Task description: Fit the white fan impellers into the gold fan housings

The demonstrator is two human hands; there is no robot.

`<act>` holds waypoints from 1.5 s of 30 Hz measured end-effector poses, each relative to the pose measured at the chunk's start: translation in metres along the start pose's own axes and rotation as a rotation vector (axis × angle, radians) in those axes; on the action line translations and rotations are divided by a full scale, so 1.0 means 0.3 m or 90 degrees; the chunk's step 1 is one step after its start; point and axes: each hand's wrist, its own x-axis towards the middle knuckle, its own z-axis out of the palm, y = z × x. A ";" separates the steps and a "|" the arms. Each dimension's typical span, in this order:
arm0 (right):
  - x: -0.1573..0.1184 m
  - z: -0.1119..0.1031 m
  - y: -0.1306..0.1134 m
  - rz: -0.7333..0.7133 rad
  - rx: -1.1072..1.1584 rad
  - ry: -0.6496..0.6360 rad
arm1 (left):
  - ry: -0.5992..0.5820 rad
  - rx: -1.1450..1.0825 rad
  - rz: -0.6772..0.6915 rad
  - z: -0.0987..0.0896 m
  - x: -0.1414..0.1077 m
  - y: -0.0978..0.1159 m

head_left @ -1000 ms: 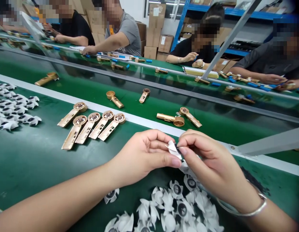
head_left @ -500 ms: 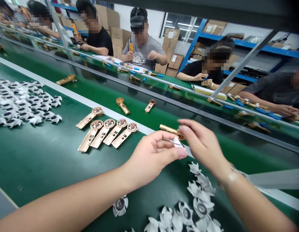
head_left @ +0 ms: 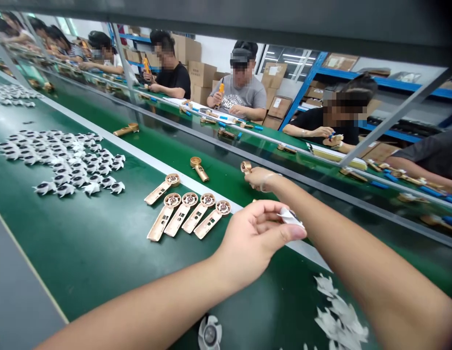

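My left hand [head_left: 257, 236] is closed on a white fan blade [head_left: 291, 218], pinched between thumb and fingers above the green table. Farther out, over the green belt, my right hand [head_left: 261, 179] has its fingers closed round a gold fan casing [head_left: 245, 167]; only the round head shows, the handle being hidden by the hand. To the left, several gold casing halves [head_left: 174, 214] lie side by side on the table, hollow side up. Another gold casing [head_left: 198, 168] rests on the belt.
White fan blades [head_left: 76, 165] are spread over the table at left, with more blades [head_left: 340, 311] at lower right and a single blade [head_left: 210, 333] near my left forearm. A white strip [head_left: 131, 155] borders the belt. Co-workers sit across the line; a grey beam [head_left: 226, 22] runs overhead.
My right hand has moved from beside my left hand out to the belt and taken hold of a gold casing. My left hand keeps the fan blade. The view has shifted left.
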 end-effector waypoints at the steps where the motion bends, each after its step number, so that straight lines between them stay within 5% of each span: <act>1: -0.062 -0.022 0.033 -0.003 0.029 -0.012 | 0.009 0.014 0.018 -0.005 0.006 0.006; 7: -0.560 -0.078 0.204 -0.064 0.249 -0.011 | 0.059 0.109 0.073 -0.030 0.024 -0.001; 11: -0.734 -0.026 0.224 -0.089 0.230 0.088 | 0.053 0.134 0.070 -0.023 0.005 -0.036; 17: -0.751 0.034 0.217 -0.094 0.177 0.138 | 0.017 0.209 0.128 -0.022 -0.010 -0.066; 26: -0.756 0.052 0.218 -0.094 0.143 0.143 | 0.011 0.574 0.443 -0.057 -0.005 -0.067; 32: -0.761 0.052 0.232 -0.189 0.012 0.172 | 0.043 0.313 0.146 -0.023 -0.033 -0.073; 37: -0.777 0.071 0.245 -0.192 -0.106 0.203 | 0.063 0.246 0.070 0.002 -0.047 -0.076; 42: -0.792 0.067 0.216 -0.221 -0.020 0.157 | 0.090 0.177 -0.019 -0.008 -0.017 -0.067; 45: -0.786 0.022 0.218 -0.212 0.010 0.105 | 0.040 0.280 -0.045 -0.038 0.014 -0.025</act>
